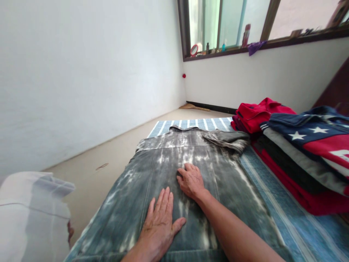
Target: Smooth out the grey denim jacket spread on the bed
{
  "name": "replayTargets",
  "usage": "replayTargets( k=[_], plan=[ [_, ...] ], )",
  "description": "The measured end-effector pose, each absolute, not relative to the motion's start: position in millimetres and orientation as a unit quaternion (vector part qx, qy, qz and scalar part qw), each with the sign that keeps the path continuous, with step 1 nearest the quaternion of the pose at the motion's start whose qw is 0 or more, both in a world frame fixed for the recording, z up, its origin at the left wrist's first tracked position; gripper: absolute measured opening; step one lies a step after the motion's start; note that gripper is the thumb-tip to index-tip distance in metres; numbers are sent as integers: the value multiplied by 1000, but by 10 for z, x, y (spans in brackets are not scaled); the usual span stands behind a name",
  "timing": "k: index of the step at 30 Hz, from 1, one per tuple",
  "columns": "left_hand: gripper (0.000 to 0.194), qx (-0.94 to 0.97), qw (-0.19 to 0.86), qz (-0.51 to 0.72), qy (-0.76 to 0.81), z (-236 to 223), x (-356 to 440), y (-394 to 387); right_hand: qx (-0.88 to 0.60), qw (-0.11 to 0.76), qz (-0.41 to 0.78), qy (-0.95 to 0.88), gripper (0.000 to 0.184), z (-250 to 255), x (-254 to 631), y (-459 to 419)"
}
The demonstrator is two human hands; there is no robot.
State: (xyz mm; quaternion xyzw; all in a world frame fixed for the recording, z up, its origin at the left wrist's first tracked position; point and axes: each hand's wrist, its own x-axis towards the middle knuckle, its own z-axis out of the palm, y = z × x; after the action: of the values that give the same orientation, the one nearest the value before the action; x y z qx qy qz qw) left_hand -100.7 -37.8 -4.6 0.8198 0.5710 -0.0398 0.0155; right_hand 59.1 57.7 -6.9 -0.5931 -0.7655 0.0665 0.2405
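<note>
A dark grey-green denim jacket (180,156) with bleached white streaks lies spread flat, its collar at the far end. Its sleeve (229,140) on the right is folded at the shoulder; the other sleeve is not visible. My left hand (160,220) lies flat on the lower middle of the jacket, fingers stretched and thumb out to the side. Farther up and to the right, my right hand (191,180) rests on the cloth with its fingers slightly bent and apart. Neither hand holds anything.
Under the jacket is a blue-and-white striped sheet (272,196). Folded clothes (305,145) are stacked on the right. A white-and-grey cloth-covered object (29,214) stands at the left. Beyond are a white wall, a broom (195,107) on the floor and a windowsill with bottles.
</note>
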Motion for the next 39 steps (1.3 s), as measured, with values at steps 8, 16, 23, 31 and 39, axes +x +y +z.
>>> replayTargets(
  k=[8,16,23,31,39],
  plan=[
    [76,810,25,-37,585,66,-919,-352,-593,242,69,-765,17,-41,579,556],
    [78,835,41,-13,549,-76,-825,-282,-601,228,88,-761,20,6,591,578],
    [81,824,61,-24,563,-16,-800,-276,-622,202,112,-748,40,194,829,587],
    [77,823,52,-19,565,-32,-792,-248,-707,116,96,-691,70,77,1668,341],
    [78,824,46,-23,564,-37,-793,-232,-721,60,105,-683,77,-150,2017,294]
  ],
)
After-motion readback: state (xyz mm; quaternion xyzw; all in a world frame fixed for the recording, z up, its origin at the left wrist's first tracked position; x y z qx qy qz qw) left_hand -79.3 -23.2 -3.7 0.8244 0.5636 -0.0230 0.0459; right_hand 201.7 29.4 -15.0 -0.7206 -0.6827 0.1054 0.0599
